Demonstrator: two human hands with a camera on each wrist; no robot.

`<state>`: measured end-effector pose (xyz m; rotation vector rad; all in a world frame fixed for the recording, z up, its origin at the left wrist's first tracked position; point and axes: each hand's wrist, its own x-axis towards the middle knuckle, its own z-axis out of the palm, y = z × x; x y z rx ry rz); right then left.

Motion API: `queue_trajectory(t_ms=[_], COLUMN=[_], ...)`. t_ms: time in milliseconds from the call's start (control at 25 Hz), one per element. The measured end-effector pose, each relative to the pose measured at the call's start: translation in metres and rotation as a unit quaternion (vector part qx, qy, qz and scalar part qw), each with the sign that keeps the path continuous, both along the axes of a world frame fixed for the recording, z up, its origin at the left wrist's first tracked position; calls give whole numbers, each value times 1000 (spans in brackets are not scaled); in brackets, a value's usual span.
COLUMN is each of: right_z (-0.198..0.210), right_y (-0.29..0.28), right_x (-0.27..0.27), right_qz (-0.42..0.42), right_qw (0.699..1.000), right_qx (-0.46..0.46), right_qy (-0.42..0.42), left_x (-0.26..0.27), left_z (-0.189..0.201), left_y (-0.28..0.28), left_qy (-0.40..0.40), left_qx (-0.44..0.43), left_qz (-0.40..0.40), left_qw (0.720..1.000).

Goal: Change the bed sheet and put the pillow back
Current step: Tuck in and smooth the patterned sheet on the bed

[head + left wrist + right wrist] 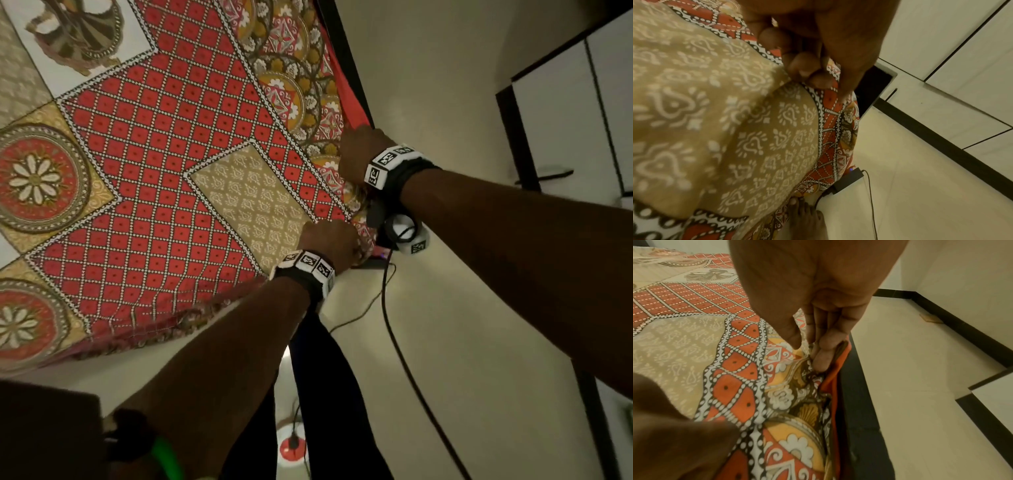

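A red, beige and yellow patterned bed sheet (171, 154) lies spread over the bed. Both hands are at its near right corner. My left hand (329, 240) has its fingers curled and bunches a fold of the sheet (766, 138) at the corner, as the left wrist view shows (818, 81). My right hand (359, 154) is a little farther along the bed's side edge. There its thumb and fingers (824, 353) pinch the sheet's flowered border (797, 394) against an orange layer (830, 386) beneath. No pillow is in view.
The dark bed frame (859, 418) runs along the cream tiled floor (445, 342). A black adapter (849, 178) and its cable (394, 325) lie on the floor by the corner. My bare foot (807, 217) stands beside it. White wardrobe doors (565, 102) stand at the right.
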<state>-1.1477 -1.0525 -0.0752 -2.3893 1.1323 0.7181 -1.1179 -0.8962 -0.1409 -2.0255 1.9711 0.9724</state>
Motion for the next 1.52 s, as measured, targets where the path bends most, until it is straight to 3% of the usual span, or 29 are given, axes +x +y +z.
queue_trajectory(t_ms=[200,360,520,560,680,800,920,1040,1200,1400,1520], right_z=[-6,-4,-21,-31,-58,-72,-63,-39,-33,-66,-72], right_y=[21,26,43,50,65,52,26,23,48,67,57], right_x=[-20,-33,-46,-47,-40,-24,-19,-24,-36,-30,-33], right_qz=[-27,-102,-184,-228,-365,-458,-471,-518,-496,-561,-547], right_qw=[999,994,981,970,918,857,804,779,842,793,788], right_qx=[25,18,31,59,150,228,323,293,173,188,224], right_qy=[-12,-41,-44,-55,-38,-69,-164,-198,-124,-147,-171], left_x=[-13,-36,-41,-36,-14,25,54,60,54,54,47], left_z=[-13,-6,14,17,20,16,5,-8,-17,-26,-17], left_y=[8,21,15,9,-8,-30,-58,-76,-97,-109,-111], left_qy=[-5,20,95,76,33,-22,-54,-44,-80,-129,-124], left_qx=[62,25,-97,-81,87,9,-63,-96,-58,-16,9], left_qz=[34,-15,-21,-28,-107,-108,-90,-132,-184,-218,-195], left_qw=[997,999,990,993,990,994,992,986,978,967,973])
